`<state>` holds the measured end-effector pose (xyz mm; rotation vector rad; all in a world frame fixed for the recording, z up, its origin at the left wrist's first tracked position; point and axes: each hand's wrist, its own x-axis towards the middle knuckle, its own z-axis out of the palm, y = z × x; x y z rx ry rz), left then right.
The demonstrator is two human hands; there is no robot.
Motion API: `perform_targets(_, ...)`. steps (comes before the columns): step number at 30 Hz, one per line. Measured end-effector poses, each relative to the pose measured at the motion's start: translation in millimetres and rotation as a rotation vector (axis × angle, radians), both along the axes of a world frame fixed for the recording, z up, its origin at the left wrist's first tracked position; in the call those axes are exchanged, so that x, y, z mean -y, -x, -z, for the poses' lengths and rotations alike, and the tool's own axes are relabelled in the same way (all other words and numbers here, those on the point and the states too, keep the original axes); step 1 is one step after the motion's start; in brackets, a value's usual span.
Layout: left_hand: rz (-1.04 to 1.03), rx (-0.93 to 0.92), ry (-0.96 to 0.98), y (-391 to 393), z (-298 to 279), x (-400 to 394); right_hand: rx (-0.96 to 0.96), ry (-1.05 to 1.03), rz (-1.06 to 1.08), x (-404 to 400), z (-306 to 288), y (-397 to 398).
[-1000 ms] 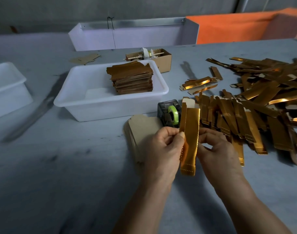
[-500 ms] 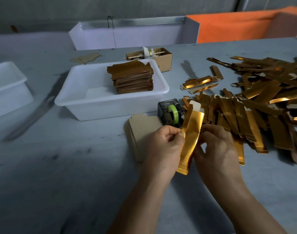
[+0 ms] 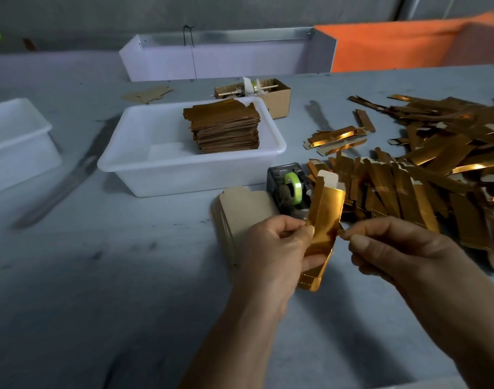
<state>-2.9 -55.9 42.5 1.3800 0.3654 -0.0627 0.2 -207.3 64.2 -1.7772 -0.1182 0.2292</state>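
My left hand (image 3: pixel 271 248) pinches a flat gold carton blank (image 3: pixel 323 231) by its left edge and holds it upright, tilted right, above the grey table (image 3: pixel 127 276). My right hand (image 3: pixel 394 248) hovers just right of the blank. Its fingers are loosely curled and its index fingertip meets the blank's right edge. Behind the blank stands a dark tape dispenser (image 3: pixel 288 189) with a green roll. A stack of plain brown card blanks (image 3: pixel 245 209) lies under my left hand.
A white tub (image 3: pixel 133 164) holds a stack of gold blanks (image 3: pixel 224 126). A big loose pile of gold blanks (image 3: pixel 425 175) covers the right side. A small cardboard box (image 3: pixel 279 96) sits behind the tub; a second white tub (image 3: pixel 18 136) is at far left.
The gold blank has tilted to the right in my left hand. My right hand has come out from behind it and drawn back to its right edge.
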Motion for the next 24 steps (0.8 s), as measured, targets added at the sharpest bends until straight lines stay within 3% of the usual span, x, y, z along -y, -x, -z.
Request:
perform_targets(5, 0.009, 0.008, 0.049, 6, 0, -4, 0.182, 0.126, -0.165, -15, -8, -1)
perform_targets(9, 0.006, 0.051, 0.066, 9, 0, -5, 0.269, 0.173, -0.158, -18, -7, -7)
perform_targets(13, 0.004, 0.076, 0.047, 11, -2, -5, 0.351, 0.365, -0.117, -21, -5, -10)
perform_targets(24, 0.163, 0.087, 0.122, 13, -6, -12, 0.358, 0.392, -0.032, -24, 0, -13)
